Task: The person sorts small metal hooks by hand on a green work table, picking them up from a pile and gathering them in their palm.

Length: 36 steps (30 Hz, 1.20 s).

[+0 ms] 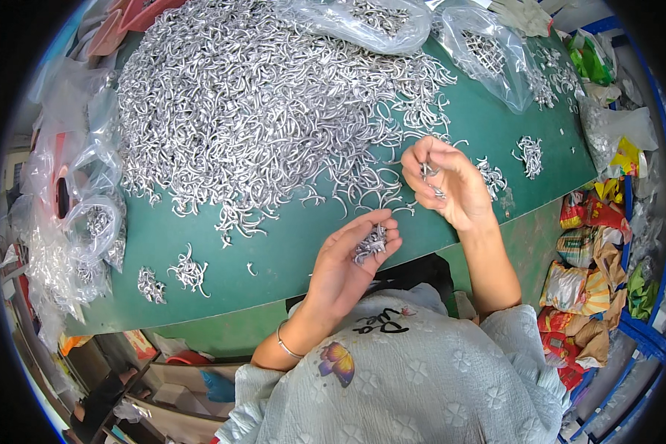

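My left hand (339,272) is cupped palm up over the table's near edge, its fingers curled round a clump of small curved silver metal pieces (370,246). Up and to the right, my right hand (459,181) is bent inward, with a few similar pieces caught between thumb and fingers. The two hands are apart. Just beyond them spreads a large heap of curved metal pieces (251,111), loose ones scattered along its near side. One small pile (490,176) lies partly behind my right hand.
The green table (274,274) holds small piles (189,271) at near left and another pile (529,157) at right. Clear plastic bags (488,59) of metal parts lie at the back; more bags (74,192) hang at left. Filled sacks (570,288) stand on the floor at right, beside blue racking (644,333).
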Tool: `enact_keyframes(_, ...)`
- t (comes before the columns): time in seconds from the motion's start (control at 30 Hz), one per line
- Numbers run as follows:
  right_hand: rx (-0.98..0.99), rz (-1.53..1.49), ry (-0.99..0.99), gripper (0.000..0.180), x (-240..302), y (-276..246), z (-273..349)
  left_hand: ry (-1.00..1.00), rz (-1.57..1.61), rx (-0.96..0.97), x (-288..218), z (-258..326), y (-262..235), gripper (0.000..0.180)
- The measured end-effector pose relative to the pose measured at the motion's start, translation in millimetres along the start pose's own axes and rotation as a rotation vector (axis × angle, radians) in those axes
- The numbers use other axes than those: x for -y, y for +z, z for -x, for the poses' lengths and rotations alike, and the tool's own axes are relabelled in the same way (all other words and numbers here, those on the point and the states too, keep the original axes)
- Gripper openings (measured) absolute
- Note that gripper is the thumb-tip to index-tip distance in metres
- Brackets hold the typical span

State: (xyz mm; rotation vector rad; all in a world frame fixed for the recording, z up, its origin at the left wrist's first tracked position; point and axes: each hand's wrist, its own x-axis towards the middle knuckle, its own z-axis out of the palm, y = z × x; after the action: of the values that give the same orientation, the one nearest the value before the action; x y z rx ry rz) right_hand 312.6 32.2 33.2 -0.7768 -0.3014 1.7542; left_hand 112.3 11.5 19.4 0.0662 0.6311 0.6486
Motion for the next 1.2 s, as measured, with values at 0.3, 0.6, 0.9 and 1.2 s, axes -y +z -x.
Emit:
enact_keyframes(0.3, -0.134, 1.678, -0.54, 0.011, -38.7, 11.2, -21.3, 0.008, 0.015, -0.003, -1.4, 3.9, -2.6, 0.033)
enact_keyframes(0.6, -0.088, 1.517, -0.449, 0.012, -25.9, 11.9, -23.3, 0.023, 0.0, -0.025, -3.1, 4.7, -5.2, 0.033)
enact_keyframes(0.9, -0.02, 0.139, -0.045, 0.004, -0.2, -16.0, -7.2, 0.019, -0.008, -0.013, -3.5, 3.0, -2.2, 0.032)
enact_keyframes(1.2, -0.051, -0.33, 0.114, 0.012, -0.9, -17.8, -13.0, 0.006, 0.005, -0.02, -1.9, 1.7, -3.8, 0.032)
